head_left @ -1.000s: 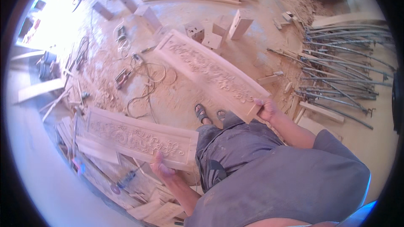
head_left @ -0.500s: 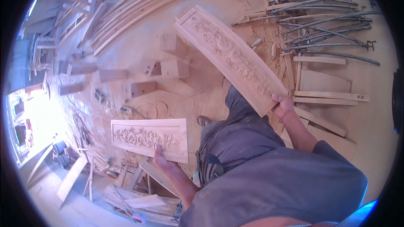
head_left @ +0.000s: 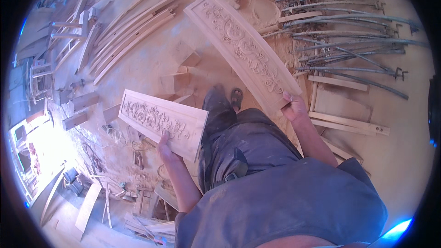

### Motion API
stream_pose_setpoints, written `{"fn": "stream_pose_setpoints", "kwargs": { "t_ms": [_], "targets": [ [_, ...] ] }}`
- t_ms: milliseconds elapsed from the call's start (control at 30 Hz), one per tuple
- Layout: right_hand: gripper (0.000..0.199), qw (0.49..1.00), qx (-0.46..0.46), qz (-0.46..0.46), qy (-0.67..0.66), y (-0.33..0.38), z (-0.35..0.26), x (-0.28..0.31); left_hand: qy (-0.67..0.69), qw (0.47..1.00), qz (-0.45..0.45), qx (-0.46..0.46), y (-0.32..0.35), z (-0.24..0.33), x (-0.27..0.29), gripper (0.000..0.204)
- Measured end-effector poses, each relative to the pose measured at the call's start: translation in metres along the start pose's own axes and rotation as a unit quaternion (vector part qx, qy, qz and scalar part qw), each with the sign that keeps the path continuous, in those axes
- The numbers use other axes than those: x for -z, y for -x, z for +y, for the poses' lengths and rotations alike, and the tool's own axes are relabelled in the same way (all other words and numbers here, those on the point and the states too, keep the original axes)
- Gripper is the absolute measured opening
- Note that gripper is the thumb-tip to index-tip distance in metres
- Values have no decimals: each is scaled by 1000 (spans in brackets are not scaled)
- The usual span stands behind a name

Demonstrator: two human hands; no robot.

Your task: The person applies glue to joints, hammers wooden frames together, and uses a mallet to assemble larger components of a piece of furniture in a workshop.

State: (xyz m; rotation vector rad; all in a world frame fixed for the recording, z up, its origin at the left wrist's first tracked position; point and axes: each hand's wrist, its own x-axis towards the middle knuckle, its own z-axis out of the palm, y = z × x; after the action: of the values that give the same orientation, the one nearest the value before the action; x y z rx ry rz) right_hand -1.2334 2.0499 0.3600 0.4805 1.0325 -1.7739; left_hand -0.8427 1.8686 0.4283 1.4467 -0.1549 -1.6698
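Observation:
Two wooden panels with carved scrollwork are in my hands. My left hand (head_left: 168,149) is closed on the edge of the shorter carved panel (head_left: 193,124), thumb on its carved face and the other fingers hidden beneath. That panel is held off the floor at my left side, tilted. By its near end, my right hand (head_left: 295,106) grips the longer carved panel (head_left: 243,48), which slants up and to the left, away from my body. The two panels do not touch each other.
Metal bar clamps (head_left: 349,41) lie in rows at the far right. Boards (head_left: 349,121) rest beside my right arm. Long timber strips (head_left: 138,36) and square wooden blocks (head_left: 76,120) are spread over the dusty floor at left. Scrap wood (head_left: 156,227) is heaped at lower left.
The shorter panel has risen and tilted, its right end now lower. The longer panel has shifted slightly left and up. My legs have stepped, and the floor has shifted in view.

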Motion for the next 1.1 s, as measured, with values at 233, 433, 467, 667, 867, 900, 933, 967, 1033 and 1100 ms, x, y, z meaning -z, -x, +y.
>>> {"fn": "stream_pose_setpoints", "kwargs": {
  "t_ms": [233,433,467,667,867,900,933,967,1033,1100],
  "targets": [
    [61,998,31,-15,46,-87,-63,-98,11,999,-29,-34,-109,21,-130,50],
    [67,999,33,3,22,-181,-126,-179,-5,998,-42,47,-192,41,-247,47],
    [69,999,28,-30,10,-190,-134,-204,-8,998,-55,43,-198,46,-266,46],
    [74,988,10,-151,12,-245,-188,-340,-64,984,-160,41,-245,64,-426,38],
    [75,969,-39,-226,89,-311,-243,-372,-169,953,-249,-14,-308,72,-563,38],
    [76,967,-48,-222,115,-342,-259,-350,-149,952,-267,-13,-309,72,-583,40],
    [76,960,-63,-235,142,-362,-269,-358,-130,951,-280,-24,-310,76,-603,41],
    [77,951,-74,-242,176,-371,-279,-376,-116,949,-293,-14,-311,76,-612,43],
    [79,924,-109,-262,258,-373,-312,-406,-157,944,-290,8,-329,83,-628,49],
    [86,875,-172,-324,317,-408,-365,-414,-152,944,-294,1,-341,82,-661,53]
  ]
}}
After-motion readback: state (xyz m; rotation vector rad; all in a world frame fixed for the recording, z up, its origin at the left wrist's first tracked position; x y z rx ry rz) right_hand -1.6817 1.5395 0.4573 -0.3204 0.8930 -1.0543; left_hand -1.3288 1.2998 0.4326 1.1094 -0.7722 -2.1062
